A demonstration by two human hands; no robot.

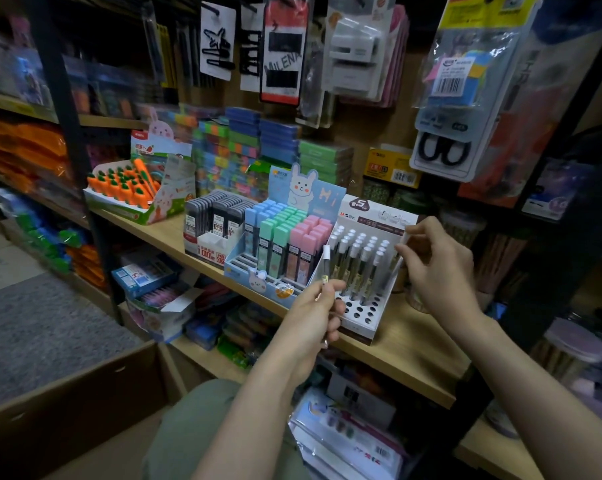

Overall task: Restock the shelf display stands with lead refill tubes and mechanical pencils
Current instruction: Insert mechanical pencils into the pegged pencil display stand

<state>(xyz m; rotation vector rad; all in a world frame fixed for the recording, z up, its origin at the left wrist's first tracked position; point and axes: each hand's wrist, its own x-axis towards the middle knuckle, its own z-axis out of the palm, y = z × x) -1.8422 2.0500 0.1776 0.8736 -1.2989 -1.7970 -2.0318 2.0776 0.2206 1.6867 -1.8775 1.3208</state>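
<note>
**Restock: one tube in left hand, white stand half empty**

Left hand (pixel 313 317) pinches a slim clear plastic lead refill tube with a white cap (pixel 325 268), fingers closed on its lower end, tube upright, cap up, just in front of the white cardboard display stand with round holes (pixel 361 315). Right hand (pixel 438 271) is at the stand's right edge, thumb and forefinger curled close together; something pale and thin may be between them, too blurred, cannot tell if it grips anything.

Handling, my read: tube is light, rigid, smooth-walled, so likely slippery. Thin plastic with lead inside, so I'd not squeeze hard or drop it. Best hold is a two-finger pinch near the capped upper half, leaving the bottom free to go into a hole. Current grip sits low, probably needs a regrip or a feed-through before seating.

Looks: transparent barrel, dark leads visible, small label band low down. Matches the white-capped tubes (pixel 356 258) standing in the stand's rear rows. Front rows of holes are empty, so plenty left to fill.

Stand sits on the pale wooden shelf (pixel 407 344), touching the blue bunny-print stand of pastel flat lead cases (pixel 275 237) on its left. Further left a tray of dark grey lead cases (pixel 216 216), looks full
</note>
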